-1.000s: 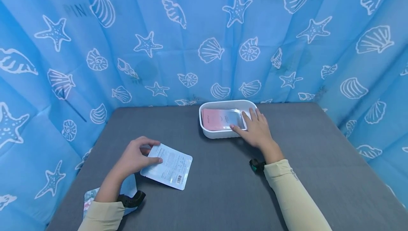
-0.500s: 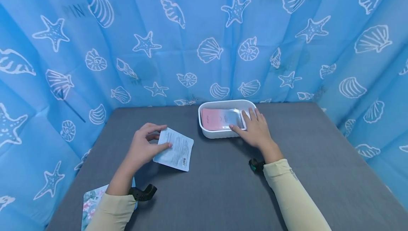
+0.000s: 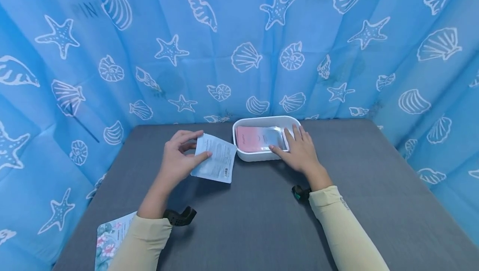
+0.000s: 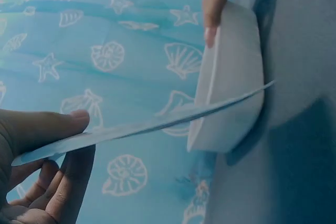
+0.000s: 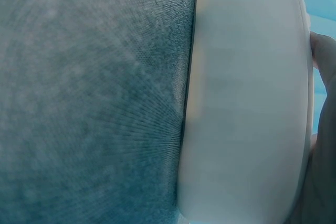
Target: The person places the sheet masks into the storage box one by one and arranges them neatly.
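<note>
My left hand (image 3: 180, 156) pinches a pale blue face mask packet (image 3: 217, 161) by its left side, thumb on the printed face with the barcode. The packet hangs tilted over the table, its right corner overlapping the near left rim of a white bin (image 3: 258, 157). Seen edge-on in the left wrist view, the packet (image 4: 157, 124) is thin and slightly bent. A pink-to-blue packet (image 3: 251, 139) lies inside the bin. Over the bin's right end rests my right hand (image 3: 302, 154), fingers spread and thumb at the near rim. Its thumb (image 5: 324, 51) shows at the rim in the right wrist view.
A floral packet (image 3: 112, 237) lies on the grey table (image 3: 262, 221) at the front left, partly covered by my left sleeve (image 3: 142, 237). Behind the bin hangs a blue curtain (image 3: 220, 46) with white shells and starfish.
My left hand has carried the pale blue packet up and to the right, from over the left of the table to the bin's near left edge. The right hand stays on the bin.
</note>
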`<control>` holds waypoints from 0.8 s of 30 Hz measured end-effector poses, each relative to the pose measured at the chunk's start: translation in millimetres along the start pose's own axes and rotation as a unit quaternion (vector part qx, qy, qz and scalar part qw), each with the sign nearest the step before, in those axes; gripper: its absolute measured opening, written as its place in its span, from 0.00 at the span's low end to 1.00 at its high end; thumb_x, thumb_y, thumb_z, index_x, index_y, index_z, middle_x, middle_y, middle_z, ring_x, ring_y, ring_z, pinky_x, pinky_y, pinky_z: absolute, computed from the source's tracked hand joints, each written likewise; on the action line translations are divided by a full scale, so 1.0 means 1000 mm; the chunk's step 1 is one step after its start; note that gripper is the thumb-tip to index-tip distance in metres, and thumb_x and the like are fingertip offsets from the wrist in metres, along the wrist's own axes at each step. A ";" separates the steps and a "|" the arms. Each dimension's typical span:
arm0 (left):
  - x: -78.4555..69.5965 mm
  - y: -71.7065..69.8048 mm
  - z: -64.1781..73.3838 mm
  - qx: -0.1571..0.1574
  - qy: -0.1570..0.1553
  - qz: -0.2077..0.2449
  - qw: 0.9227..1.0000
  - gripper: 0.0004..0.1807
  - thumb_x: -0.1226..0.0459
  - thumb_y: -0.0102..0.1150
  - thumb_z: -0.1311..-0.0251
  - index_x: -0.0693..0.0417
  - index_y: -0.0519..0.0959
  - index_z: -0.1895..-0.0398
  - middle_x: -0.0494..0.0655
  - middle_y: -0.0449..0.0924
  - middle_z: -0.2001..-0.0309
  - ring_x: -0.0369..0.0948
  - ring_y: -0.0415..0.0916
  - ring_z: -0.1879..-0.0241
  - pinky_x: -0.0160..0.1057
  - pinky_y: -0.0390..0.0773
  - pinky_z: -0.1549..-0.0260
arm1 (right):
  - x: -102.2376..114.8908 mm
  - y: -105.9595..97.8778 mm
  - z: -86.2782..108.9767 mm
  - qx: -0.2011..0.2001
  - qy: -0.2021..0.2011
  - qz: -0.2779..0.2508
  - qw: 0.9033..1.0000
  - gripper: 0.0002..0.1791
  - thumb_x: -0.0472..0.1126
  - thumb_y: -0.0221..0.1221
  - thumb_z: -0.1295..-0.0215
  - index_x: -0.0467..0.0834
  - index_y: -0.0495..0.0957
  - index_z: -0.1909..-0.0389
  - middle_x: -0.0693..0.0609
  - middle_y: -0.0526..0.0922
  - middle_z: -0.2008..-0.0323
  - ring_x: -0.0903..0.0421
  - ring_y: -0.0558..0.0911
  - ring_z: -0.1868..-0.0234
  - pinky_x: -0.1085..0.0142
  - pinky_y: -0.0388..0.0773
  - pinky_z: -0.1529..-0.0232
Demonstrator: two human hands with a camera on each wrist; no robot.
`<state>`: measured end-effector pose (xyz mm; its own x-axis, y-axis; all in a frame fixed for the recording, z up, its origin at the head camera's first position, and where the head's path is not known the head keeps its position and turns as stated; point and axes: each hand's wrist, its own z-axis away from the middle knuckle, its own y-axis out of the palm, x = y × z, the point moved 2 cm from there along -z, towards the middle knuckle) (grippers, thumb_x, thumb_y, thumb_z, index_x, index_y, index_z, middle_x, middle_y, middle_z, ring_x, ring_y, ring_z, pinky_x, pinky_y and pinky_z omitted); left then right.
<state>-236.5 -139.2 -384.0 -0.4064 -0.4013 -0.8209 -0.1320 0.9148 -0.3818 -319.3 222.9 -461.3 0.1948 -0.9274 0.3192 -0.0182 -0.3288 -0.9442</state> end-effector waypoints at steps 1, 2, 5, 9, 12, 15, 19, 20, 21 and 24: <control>-0.001 0.001 -0.003 -0.004 0.006 0.008 1.000 0.32 0.73 0.81 0.48 0.57 0.84 0.37 0.54 0.79 0.47 0.51 0.88 0.53 0.28 0.85 0.55 | 0.000 -0.001 0.000 -0.001 -0.001 -0.001 1.000 0.57 0.78 0.45 0.27 0.38 0.50 0.15 0.34 0.40 0.14 0.32 0.38 0.14 0.34 0.38 0.17; -0.003 0.002 -0.005 -0.009 0.010 0.017 1.000 0.32 0.73 0.81 0.48 0.57 0.84 0.37 0.55 0.79 0.47 0.51 0.88 0.53 0.28 0.86 0.55 | 0.000 -0.001 -0.001 -0.004 -0.002 0.000 1.000 0.57 0.77 0.45 0.27 0.38 0.50 0.15 0.34 0.41 0.14 0.32 0.39 0.14 0.34 0.38 0.17; -0.009 0.005 -0.012 -0.019 0.015 0.043 0.999 0.32 0.74 0.81 0.48 0.57 0.84 0.37 0.54 0.79 0.46 0.52 0.88 0.53 0.30 0.87 0.58 | -0.001 -0.003 -0.002 -0.008 -0.002 0.001 1.000 0.57 0.78 0.45 0.27 0.38 0.50 0.15 0.33 0.41 0.14 0.32 0.39 0.14 0.34 0.39 0.17; -0.014 0.010 -0.019 -0.026 0.016 0.080 0.996 0.32 0.76 0.80 0.49 0.60 0.84 0.36 0.56 0.78 0.46 0.57 0.88 0.52 0.32 0.88 0.63 | -0.002 -0.002 -0.002 -0.007 0.001 0.004 1.000 0.58 0.79 0.43 0.28 0.38 0.49 0.15 0.34 0.41 0.14 0.31 0.39 0.14 0.34 0.39 0.17; -0.012 0.017 -0.023 -0.030 0.018 0.097 0.995 0.33 0.77 0.79 0.48 0.61 0.82 0.35 0.59 0.77 0.46 0.59 0.88 0.52 0.33 0.89 0.64 | -0.003 0.000 -0.002 -0.004 0.001 0.004 1.000 0.59 0.80 0.43 0.28 0.38 0.49 0.15 0.34 0.41 0.14 0.31 0.40 0.14 0.34 0.39 0.17; -0.007 0.023 -0.026 -0.042 0.019 0.102 0.994 0.33 0.77 0.78 0.47 0.61 0.82 0.35 0.59 0.77 0.47 0.58 0.88 0.52 0.33 0.89 0.64 | -0.003 0.001 -0.001 -0.002 0.000 0.001 1.000 0.59 0.79 0.43 0.28 0.38 0.49 0.15 0.34 0.40 0.14 0.31 0.39 0.14 0.34 0.39 0.17; 0.000 0.031 -0.030 -0.056 0.011 0.097 0.994 0.33 0.76 0.77 0.46 0.60 0.82 0.34 0.58 0.77 0.47 0.56 0.88 0.53 0.32 0.88 0.64 | -0.001 0.001 0.001 -0.003 -0.002 -0.001 1.000 0.58 0.78 0.45 0.27 0.38 0.49 0.15 0.34 0.40 0.14 0.31 0.40 0.14 0.34 0.39 0.17; 0.002 0.033 -0.031 -0.059 0.008 0.096 0.994 0.33 0.76 0.77 0.46 0.60 0.82 0.34 0.58 0.77 0.47 0.55 0.88 0.53 0.32 0.88 0.64 | -0.001 0.001 0.001 -0.002 -0.002 -0.001 1.000 0.57 0.77 0.45 0.27 0.38 0.49 0.15 0.34 0.40 0.14 0.31 0.40 0.14 0.34 0.40 0.17; 0.003 0.035 -0.032 -0.062 0.006 0.098 0.993 0.33 0.76 0.77 0.46 0.60 0.82 0.34 0.58 0.77 0.47 0.56 0.88 0.53 0.32 0.88 0.64 | -0.001 0.001 0.001 -0.002 -0.002 0.000 1.000 0.57 0.77 0.45 0.27 0.38 0.49 0.15 0.34 0.41 0.14 0.32 0.40 0.14 0.34 0.40 0.17; 0.005 0.041 -0.034 -0.070 0.002 0.107 0.992 0.33 0.77 0.77 0.45 0.61 0.81 0.34 0.60 0.77 0.47 0.58 0.88 0.52 0.31 0.88 0.63 | 0.000 0.000 0.002 -0.004 -0.003 -0.001 1.000 0.57 0.76 0.47 0.27 0.38 0.50 0.15 0.34 0.41 0.14 0.32 0.40 0.14 0.34 0.40 0.17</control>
<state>-274.0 -102.3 -389.0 -0.4421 -0.1970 -0.8751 -0.1659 0.9767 -0.1361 -317.5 223.2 -461.9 0.2009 -0.9256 0.3206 -0.0256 -0.3322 -0.9429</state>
